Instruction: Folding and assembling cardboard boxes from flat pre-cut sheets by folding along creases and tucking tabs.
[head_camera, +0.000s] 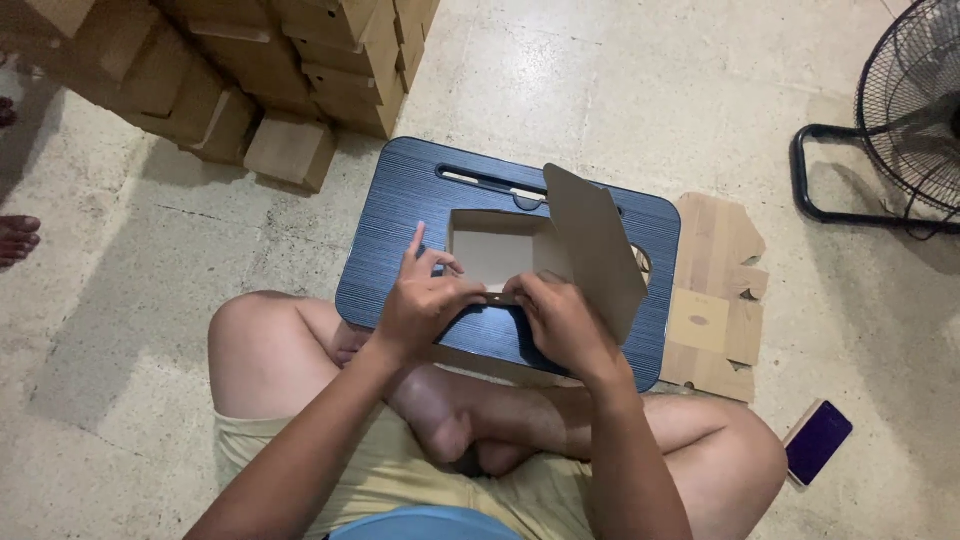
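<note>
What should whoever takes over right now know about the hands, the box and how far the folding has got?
Left hand and right hand both pinch the near wall of the cardboard box on the blue lap desk.
Done: box walls stand, lid flap is up at the right.
Left: near wall not yet seated, lid open.
Flat cardboard blanks lie right of the desk; finished boxes are stacked behind.

A makeshift home packing spot: bare concrete floor (620, 90), stacked boxes (250, 70) at eleven o'clock, fan (915, 100) at two.
</note>
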